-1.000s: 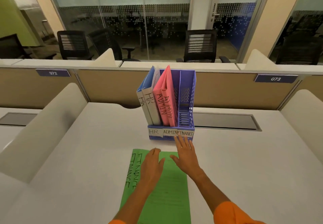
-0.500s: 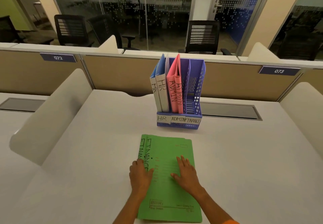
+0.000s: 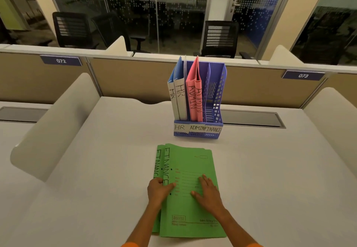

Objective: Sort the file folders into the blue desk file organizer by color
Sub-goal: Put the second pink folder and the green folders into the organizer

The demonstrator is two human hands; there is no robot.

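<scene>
Left hand (image 3: 159, 189): fingers curled at the spine edge of the top green folder (image 3: 190, 162), thumb laid over its cover, so it pinches that edge. Whether the fingertips reach under the folder cannot be told.
Right hand (image 3: 209, 192): flat on the same cover, fingers straight and slightly spread, pressing and gripping nothing.

Top green folder lies flat on the white desk (image 3: 96, 169), close to the person, "FINANCE" handwritten along its spine. A lower green folder (image 3: 156, 161) sits beneath it, offset left so only a strip shows, with the same lettering.

Blue file organizer (image 3: 220, 92) stands upright farther back on the desk, well apart from the green folders. Front labels read HR, ADMIN, FINANCE. Two blue folders (image 3: 178, 96) marked HR stand in the left compartment, and two pink folders (image 3: 194, 96) marked ADMIN stand in the middle one.

Room: a beige partition (image 3: 135, 80) behind the desk carries tags 072 (image 3: 60, 61) and 073 (image 3: 303, 75). Curved white dividers (image 3: 54, 123) flank the desk. A grey cable tray lid (image 3: 251, 118) lies behind the organizer. Beyond the partition are black office chairs (image 3: 220, 38) and a glass wall (image 3: 135, 5).

Nothing lies between the green folders and the organizer.
</scene>
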